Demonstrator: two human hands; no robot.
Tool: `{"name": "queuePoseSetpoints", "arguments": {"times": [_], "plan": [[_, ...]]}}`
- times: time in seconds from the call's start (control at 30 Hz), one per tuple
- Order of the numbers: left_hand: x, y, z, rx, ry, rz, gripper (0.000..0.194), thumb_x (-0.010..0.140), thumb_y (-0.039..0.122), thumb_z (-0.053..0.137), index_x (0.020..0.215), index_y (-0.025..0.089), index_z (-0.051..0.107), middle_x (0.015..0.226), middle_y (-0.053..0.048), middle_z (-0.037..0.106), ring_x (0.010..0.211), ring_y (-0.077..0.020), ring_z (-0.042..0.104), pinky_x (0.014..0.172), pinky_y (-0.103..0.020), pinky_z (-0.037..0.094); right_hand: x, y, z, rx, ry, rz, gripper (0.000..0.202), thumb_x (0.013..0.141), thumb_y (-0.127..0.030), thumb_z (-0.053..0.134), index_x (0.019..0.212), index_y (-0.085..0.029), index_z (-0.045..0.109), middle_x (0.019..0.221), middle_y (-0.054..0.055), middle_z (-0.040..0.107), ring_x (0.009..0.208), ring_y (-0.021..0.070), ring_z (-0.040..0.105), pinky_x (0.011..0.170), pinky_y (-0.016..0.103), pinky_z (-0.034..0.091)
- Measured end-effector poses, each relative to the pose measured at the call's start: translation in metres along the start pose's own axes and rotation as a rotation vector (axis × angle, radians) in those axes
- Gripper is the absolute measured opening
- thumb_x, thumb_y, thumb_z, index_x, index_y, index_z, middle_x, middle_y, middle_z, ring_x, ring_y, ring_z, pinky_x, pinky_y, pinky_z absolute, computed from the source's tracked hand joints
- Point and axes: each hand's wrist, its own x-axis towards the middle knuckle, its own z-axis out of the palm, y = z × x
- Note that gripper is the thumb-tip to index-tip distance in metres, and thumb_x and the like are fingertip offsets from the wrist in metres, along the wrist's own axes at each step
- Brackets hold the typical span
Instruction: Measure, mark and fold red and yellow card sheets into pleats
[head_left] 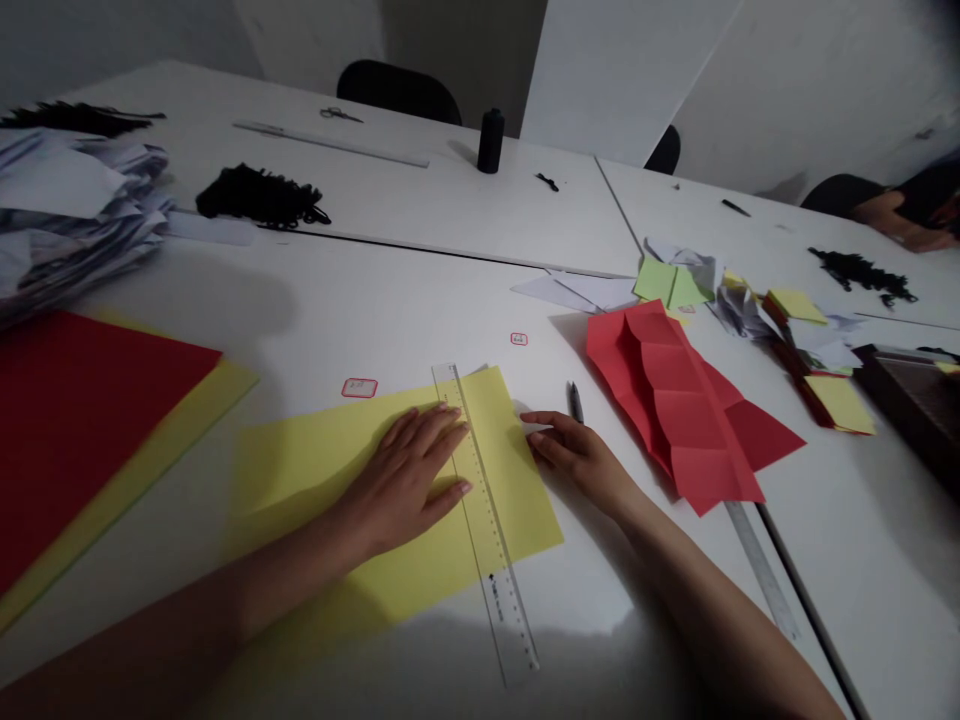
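Observation:
A sheet of yellow paper point(315, 455) lies on the table, with a clear plastic ruler point(487, 515) set across it near its right end. My left hand point(409, 475) rests flat on the sheet, fingers spread and fingertips on the ruler's left side. At the sheet's right edge is my right hand point(581, 460), its index finger stretched out and a small gap between it and the thumb. Whether that hand touches the paper is hard to make out. Just beyond it lies a dark pen point(575, 402).
Creased red paper point(675, 400) lies to the right, with a metal ruler point(761, 570) partly beneath it. Red and yellow sheets point(90, 400) are at the left, near a paper pile point(67, 210). Black cords point(259, 195) and a black bottle point(491, 140) stand farther back. Another person's arm point(907, 220) shows at far right.

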Motion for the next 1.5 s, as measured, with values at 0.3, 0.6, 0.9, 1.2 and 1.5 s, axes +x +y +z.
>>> {"name": "queuePoseSetpoints", "arguments": {"times": [0.3,0.6,0.9,1.2,1.5], "plan": [[0.0038,0.0014,-0.0013,0.038,-0.027,0.007,0.049,0.092,0.041,0.047,0.135,0.018,0.040,0.144,-0.013,0.040,0.138,-0.0289,0.030,0.115,-0.050,0.025,-0.0020,-0.0040,-0.0035,-0.023,-0.004,-0.003,0.038,0.086,-0.040,0.058,0.118,-0.021,0.057,0.083,0.002,0.064,0.073,0.0142,0.057,0.075,0.032,0.045],[0.0053,0.0015,0.0006,0.056,-0.022,0.016,0.051,0.092,0.042,0.047,0.136,0.018,0.038,0.144,-0.012,0.040,0.138,-0.0284,0.030,0.115,-0.049,0.025,-0.0013,-0.0017,-0.0047,-0.027,0.003,-0.004,0.039,0.085,-0.041,0.057,0.119,-0.021,0.057,0.086,0.003,0.065,0.075,0.0148,0.057,0.075,0.032,0.045],[0.0044,0.0009,0.0013,0.061,-0.019,0.021,0.050,0.092,0.042,0.047,0.135,0.017,0.039,0.144,-0.012,0.040,0.138,-0.0283,0.030,0.115,-0.048,0.025,-0.0024,-0.0050,-0.0035,-0.032,0.012,0.002,0.037,0.086,-0.038,0.057,0.117,-0.020,0.058,0.084,0.002,0.065,0.073,0.0140,0.057,0.074,0.032,0.046],[0.0039,0.0018,0.0003,0.049,-0.017,0.016,0.050,0.093,0.042,0.047,0.135,0.018,0.039,0.144,-0.012,0.040,0.138,-0.0285,0.030,0.114,-0.049,0.025,-0.0026,-0.0047,-0.0036,-0.032,0.005,-0.003,0.037,0.086,-0.038,0.056,0.118,-0.020,0.057,0.082,0.001,0.063,0.072,0.0139,0.055,0.074,0.031,0.045],[0.0048,0.0011,-0.0008,0.053,-0.018,0.022,0.050,0.092,0.041,0.048,0.135,0.016,0.040,0.143,-0.013,0.041,0.137,-0.0288,0.030,0.114,-0.048,0.026,-0.0017,-0.0033,-0.0034,-0.006,0.000,0.009,0.037,0.085,-0.038,0.058,0.118,-0.020,0.058,0.084,0.002,0.065,0.072,0.0131,0.056,0.072,0.030,0.045]]}}
